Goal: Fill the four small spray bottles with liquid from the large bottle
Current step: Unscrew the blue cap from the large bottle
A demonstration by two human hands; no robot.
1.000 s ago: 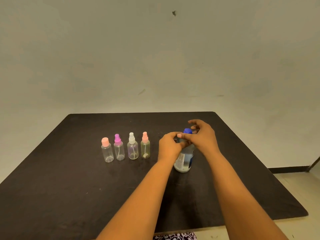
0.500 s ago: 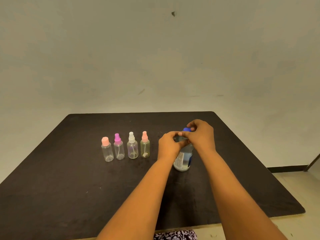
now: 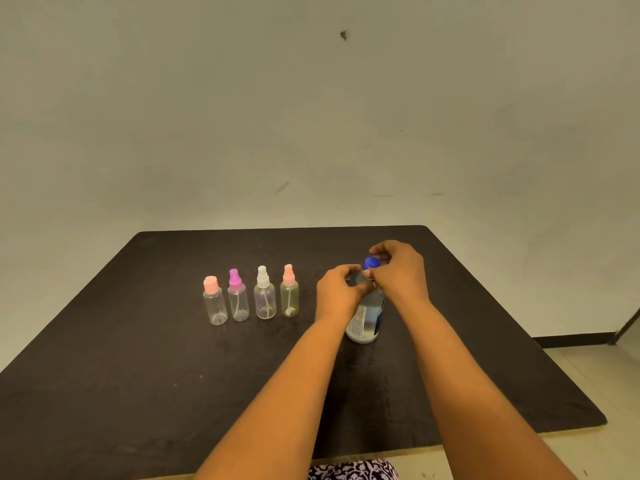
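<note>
A large clear bottle point(image 3: 366, 320) with a white and blue label stands upright on the black table point(image 3: 138, 393). My left hand point(image 3: 337, 292) grips its upper body near the neck. My right hand point(image 3: 401, 271) has its fingers curled round the blue cap point(image 3: 370, 262). To the left stand several small clear spray bottles in a row: one with a peach flat cap point(image 3: 214, 304), one with a magenta sprayer point(image 3: 238, 299), one with a white sprayer point(image 3: 265, 296) and one with a peach sprayer point(image 3: 289, 294). All look empty.
A plain wall rises behind the table's far edge. The table's right edge point(image 3: 540, 348) drops to a pale floor. Patterned cloth point(image 3: 349, 471) shows at the bottom of the view, below the near edge.
My right hand has shifted slightly on the blue cap, with more of the cap now showing. The left hand keeps its hold on the bottle. The small bottles have not moved.
</note>
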